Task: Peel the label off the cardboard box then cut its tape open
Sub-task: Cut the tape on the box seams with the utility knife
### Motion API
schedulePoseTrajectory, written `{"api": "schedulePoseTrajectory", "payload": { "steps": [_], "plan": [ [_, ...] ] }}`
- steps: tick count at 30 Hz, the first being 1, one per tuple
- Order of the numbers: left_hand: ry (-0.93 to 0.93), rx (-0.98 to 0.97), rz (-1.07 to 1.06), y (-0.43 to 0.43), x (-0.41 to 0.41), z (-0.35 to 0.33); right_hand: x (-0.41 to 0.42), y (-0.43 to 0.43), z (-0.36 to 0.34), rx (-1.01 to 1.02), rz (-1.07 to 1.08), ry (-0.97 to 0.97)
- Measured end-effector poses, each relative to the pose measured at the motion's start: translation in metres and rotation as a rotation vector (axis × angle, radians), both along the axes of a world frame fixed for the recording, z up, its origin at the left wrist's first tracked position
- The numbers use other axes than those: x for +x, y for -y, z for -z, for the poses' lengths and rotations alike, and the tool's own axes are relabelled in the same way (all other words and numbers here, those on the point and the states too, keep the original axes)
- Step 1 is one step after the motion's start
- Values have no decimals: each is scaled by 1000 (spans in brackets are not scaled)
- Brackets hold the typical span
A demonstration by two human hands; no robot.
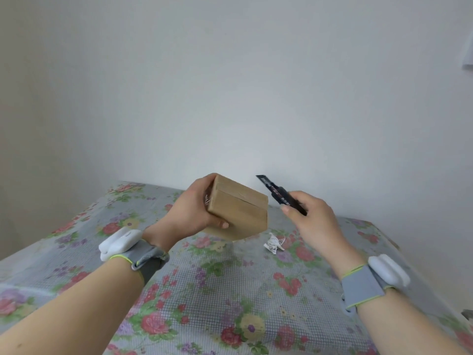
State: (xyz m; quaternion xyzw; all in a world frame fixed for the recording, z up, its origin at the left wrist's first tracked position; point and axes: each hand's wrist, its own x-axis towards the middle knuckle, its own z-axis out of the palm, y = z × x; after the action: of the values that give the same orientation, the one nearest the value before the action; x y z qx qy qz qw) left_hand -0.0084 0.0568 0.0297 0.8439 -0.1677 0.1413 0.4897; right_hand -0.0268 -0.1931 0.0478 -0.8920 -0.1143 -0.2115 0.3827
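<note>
1. The left hand (190,213) grips the cardboard box (240,213) from its left end. The fingers wrap over the far top edge and the thumb presses the near lower face.
2. The box is held in the air above the tabletop (217,290), tilted, with one corner pointing toward the right hand. A seam line runs across its upper face.
3. The left forearm comes in from the lower left, with the wrist bent back toward the box.
4. The right hand (312,221) is closed round the handle of a black utility knife (277,194), with the thumb lying along the handle's near side.
5. The knife slants up and to the left. Its tip is near the box's right corner but apart from it.
6. A crumpled white paper scrap (274,243) lies on the floral cloth below, between the two hands.
7. Each wrist wears a grey band (363,285) carrying a white device (120,243).
</note>
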Motion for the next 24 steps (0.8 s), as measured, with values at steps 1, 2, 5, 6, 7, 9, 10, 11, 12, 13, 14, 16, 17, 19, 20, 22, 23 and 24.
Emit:
{"api": "schedulePoseTrajectory", "payload": {
  "steps": [1, 2, 5, 6, 7, 9, 10, 11, 12, 13, 14, 16, 17, 19, 20, 22, 23, 24],
  "plan": [
    [10, 28, -5, 0, 1, 0, -2, -6, -4, -59, -20, 39],
    [18, 58, -5, 0, 1, 0, -4, -12, -8, -111, -45, 68],
    [23, 104, -1, 2, 0, -2, -12, -26, -15, -268, -97, 82],
    [23, 108, -1, 2, -1, -3, -14, -29, -16, -318, -104, 79],
    [23, 110, 1, 3, -2, -4, -15, -31, -16, -362, -108, 79],
    [16, 111, 4, 2, -3, -4, -17, -34, -16, -427, -108, 91],
    [9, 109, 6, 1, -3, -4, -18, -35, -16, -443, -104, 97],
    [3, 107, 9, 1, -4, -4, -19, -35, -17, -450, -99, 100],
    [0, 106, 13, 1, -4, -4, -19, -35, -17, -453, -92, 105],
    [-3, 106, 15, 1, -4, -4, -19, -35, -17, -459, -85, 113],
    [-5, 105, 16, 1, -4, -4, -19, -35, -18, -469, -76, 122],
    [-9, 98, 15, 1, -4, -5, -19, -33, -18, -480, -57, 135],
    [-9, 95, 13, 1, -4, -4, -19, -33, -18, -479, -55, 135],
    [-7, 97, 12, 1, -4, -4, -18, -31, -18, -477, -55, 133],
    [-6, 97, 12, 1, -4, -4, -18, -30, -18, -482, -54, 133],
    [-4, 93, 12, 2, -4, -4, -17, -30, -18, -494, -51, 136],
    [-7, 91, 11, 2, -4, -5, -17, -30, -18, -496, -49, 139],
    [-10, 90, 11, 2, -4, -5, -16, -30, -17, -498, -46, 143]
  ]
}}
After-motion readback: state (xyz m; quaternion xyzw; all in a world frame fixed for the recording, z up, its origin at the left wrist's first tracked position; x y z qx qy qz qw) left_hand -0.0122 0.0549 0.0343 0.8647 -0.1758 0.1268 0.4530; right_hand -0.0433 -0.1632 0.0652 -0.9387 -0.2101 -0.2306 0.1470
